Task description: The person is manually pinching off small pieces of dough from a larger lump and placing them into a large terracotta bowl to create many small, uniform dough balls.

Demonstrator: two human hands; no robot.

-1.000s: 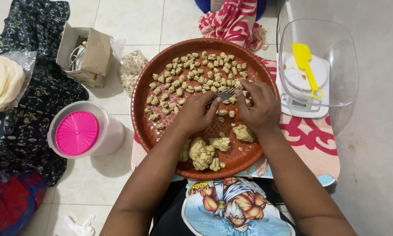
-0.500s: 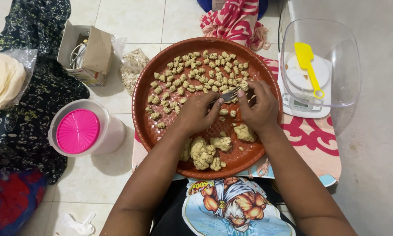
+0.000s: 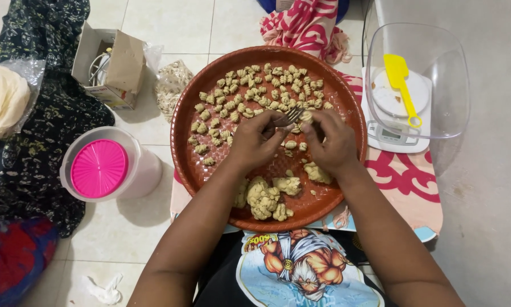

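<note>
The left hand (image 3: 254, 142) grasps a metal fork (image 3: 292, 115) over the middle of a round brown tray (image 3: 183, 142). The fork's long axis runs from lower left to upper right; its tines point up and to the right, toward the right hand (image 3: 330, 142). The handle is hidden inside the left hand's closed fingers. The right hand's fingers are curled at the fork tines; whether they pinch a piece of dough cannot be told.

Small shaped dough pieces (image 3: 255, 91) cover the far half of the tray. Larger lumps of raw dough (image 3: 264, 196) lie on the near half, just below the hands.

The tray rests on a red and white patterned cloth (image 3: 406, 182) spread on a pale tiled floor (image 3: 170, 25). To the right, a clear bowl (image 3: 437, 62) sits on a white kitchen scale (image 3: 395, 136), with a yellow spatula (image 3: 400, 79) inside it. To the left stand a white container with a pink lid (image 3: 99, 167), an open cardboard box (image 3: 116, 68) and a dark floral cloth (image 3: 45, 136).
</note>
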